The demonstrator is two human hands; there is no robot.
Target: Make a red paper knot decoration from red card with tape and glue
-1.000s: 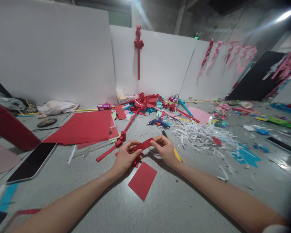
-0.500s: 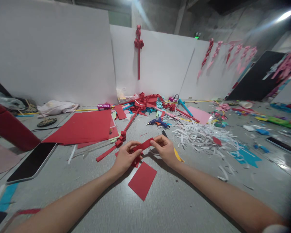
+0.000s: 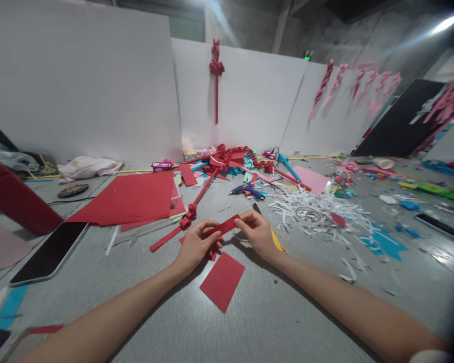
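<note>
A narrow folded strip of red paper (image 3: 228, 225) is stretched between my two hands, just above the floor. My left hand (image 3: 196, 243) is closed on its left end, thumb along the near side. At the right end, my right hand (image 3: 255, 229) pinches the strip between thumb and fingertips. Under my left hand more red paper (image 3: 212, 253) shows, partly hidden by the fingers. A flat red paper rectangle (image 3: 223, 282) lies close in front of me. Beyond my left hand rests a knotted red paper stick (image 3: 189, 216).
Large red paper sheets (image 3: 136, 196) and a phone (image 3: 51, 252) lie to the left, beside a red cylinder (image 3: 18, 199). A blue glue gun (image 3: 246, 191) is ahead. White paper shreds surround a tape roll (image 3: 307, 215) on the right. White panels (image 3: 249, 96) stand behind.
My left thumb has shifted slightly along the strip. Both hands otherwise keep their places, and the things around them have not moved.
</note>
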